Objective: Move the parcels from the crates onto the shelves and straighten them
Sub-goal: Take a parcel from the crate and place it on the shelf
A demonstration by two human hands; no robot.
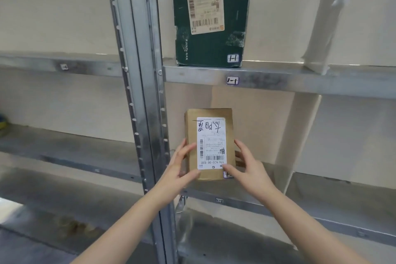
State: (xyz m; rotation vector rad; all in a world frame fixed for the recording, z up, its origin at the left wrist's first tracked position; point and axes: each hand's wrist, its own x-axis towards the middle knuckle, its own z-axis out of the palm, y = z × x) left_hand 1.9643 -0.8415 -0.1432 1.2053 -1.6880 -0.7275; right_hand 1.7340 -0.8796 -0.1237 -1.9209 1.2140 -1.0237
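Far left: a blue-and-yellow object [2, 123] on the left bay's shelf, cut off by the frame edge, not identifiable. Steel upright [147, 100] divides the two bays.

Left hand [182, 164] grips the left edge of the brown parcel [211, 143], thumb on the front face near the label's lower corner, fingers wrapped behind and hidden. The parcel stands upright on the middle shelf [246, 202], long axis vertical, white label facing the camera and printed upside down. Right hand [248, 169] presses the right edge, thumb covering part of a small tag at the lower right corner.

Above, a dark green box [211, 28] stands on the upper shelf [278, 80], top cut off. Right: a pale, blurred parcel [327, 19] leaning.
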